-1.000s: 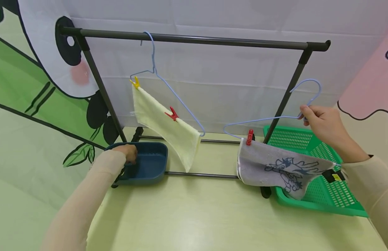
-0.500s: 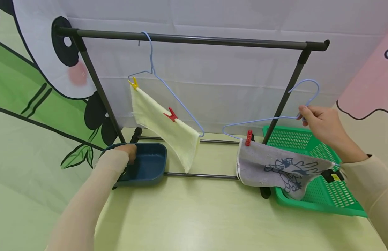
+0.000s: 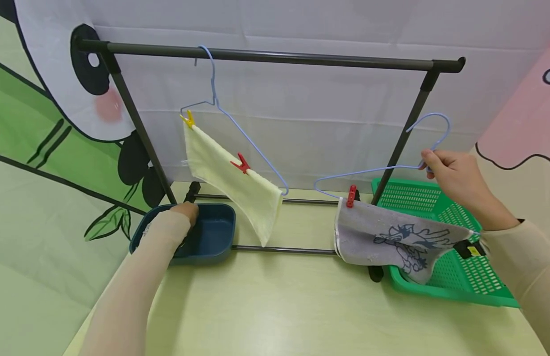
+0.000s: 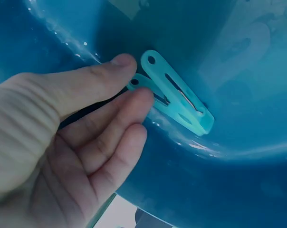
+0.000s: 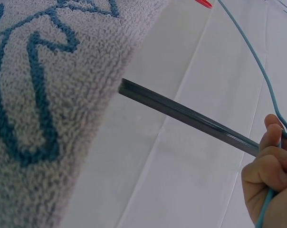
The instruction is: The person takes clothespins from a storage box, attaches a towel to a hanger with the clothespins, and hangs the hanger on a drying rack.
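Note:
In the left wrist view my left hand point(image 4: 81, 123) pinches one end of a teal plastic clothespin point(image 4: 181, 102) between thumb and fingertips, against the blue basin's point(image 4: 219, 175) curved inner wall. The head view shows this hand reaching into the basin at the left, its fingers partly hidden. My right hand point(image 3: 455, 180) grips a light blue wire hanger point(image 3: 368, 171) just below its hook. From that hanger hangs a grey towel point(image 3: 390, 242) with a blue drawing, held at its left corner by a red clothespin point(image 3: 351, 196).
A dark metal rack point(image 3: 275, 55) stands behind. On its bar another blue hanger point(image 3: 250, 138) carries a pale yellow cloth point(image 3: 230, 183), with a yellow clip point(image 3: 188, 118) and a red clip point(image 3: 242, 163). A green basket point(image 3: 462, 291) sits at the right, partly under the towel.
My left hand has moved slightly right within the basin and its forearm has swung right. The right hand with the hanger and towel stays nearly still.

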A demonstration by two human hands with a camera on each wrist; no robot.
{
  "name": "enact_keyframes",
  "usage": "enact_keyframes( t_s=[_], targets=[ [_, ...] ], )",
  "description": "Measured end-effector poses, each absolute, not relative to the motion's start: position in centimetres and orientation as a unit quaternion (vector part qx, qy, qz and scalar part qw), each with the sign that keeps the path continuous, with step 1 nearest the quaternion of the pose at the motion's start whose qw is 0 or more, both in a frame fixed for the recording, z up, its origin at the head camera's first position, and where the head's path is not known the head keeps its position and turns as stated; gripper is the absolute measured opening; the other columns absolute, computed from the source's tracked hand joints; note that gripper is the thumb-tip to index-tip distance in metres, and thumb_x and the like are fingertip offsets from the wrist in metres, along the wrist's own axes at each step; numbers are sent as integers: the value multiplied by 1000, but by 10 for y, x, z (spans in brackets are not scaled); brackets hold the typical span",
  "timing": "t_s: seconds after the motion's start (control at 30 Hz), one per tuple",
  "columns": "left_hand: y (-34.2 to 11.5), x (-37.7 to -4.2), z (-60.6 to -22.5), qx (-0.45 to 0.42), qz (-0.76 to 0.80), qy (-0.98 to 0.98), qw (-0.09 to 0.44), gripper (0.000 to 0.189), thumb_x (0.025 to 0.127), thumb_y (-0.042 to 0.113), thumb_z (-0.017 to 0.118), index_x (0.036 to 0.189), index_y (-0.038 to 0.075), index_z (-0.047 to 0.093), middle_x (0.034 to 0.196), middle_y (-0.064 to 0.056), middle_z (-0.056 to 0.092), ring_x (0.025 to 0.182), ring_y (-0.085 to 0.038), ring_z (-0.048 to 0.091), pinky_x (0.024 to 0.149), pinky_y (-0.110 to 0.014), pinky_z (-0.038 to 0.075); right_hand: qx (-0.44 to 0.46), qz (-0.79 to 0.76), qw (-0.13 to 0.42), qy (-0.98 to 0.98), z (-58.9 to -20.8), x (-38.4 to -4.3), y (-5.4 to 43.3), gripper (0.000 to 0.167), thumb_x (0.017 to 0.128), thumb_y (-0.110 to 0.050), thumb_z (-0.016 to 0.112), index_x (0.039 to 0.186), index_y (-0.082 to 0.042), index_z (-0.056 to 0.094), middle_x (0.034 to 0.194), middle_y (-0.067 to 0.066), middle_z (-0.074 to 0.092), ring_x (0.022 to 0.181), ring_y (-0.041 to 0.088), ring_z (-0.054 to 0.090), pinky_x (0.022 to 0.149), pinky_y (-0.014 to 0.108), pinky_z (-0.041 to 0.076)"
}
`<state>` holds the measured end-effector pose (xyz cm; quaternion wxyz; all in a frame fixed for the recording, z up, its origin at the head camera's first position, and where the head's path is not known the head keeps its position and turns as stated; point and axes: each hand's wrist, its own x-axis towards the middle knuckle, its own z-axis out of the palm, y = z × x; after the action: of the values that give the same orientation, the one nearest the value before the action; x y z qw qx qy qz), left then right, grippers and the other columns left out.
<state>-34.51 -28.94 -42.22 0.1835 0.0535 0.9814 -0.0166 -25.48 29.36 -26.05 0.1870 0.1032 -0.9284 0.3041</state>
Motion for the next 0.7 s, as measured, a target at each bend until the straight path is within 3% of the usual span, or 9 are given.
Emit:
enact_keyframes(
  t_s=[0.2, 0.7],
  targets=[
    [-293, -344, -425, 74, -34, 985, 154, 7, 83, -4, 60, 86, -2, 66, 86, -21, 64, 73, -32, 61, 66, -47, 50, 103, 304, 187, -928, -261, -256, 292, 50, 99, -43, 41, 87, -3, 68, 69, 4, 58, 44, 22, 36, 41, 33, 29],
    [-294, -347, -425, 83, -58, 980, 171, 19, 88, -3, 54, 101, -4, 68, 103, -28, 63, 82, -34, 62, 73, -49, 50, 105, 296, 185, -931, -259, -257, 292, 51, 99, -44, 41, 87, -3, 69, 69, 4, 59, 43, 20, 35, 40, 33, 29]
  ],
)
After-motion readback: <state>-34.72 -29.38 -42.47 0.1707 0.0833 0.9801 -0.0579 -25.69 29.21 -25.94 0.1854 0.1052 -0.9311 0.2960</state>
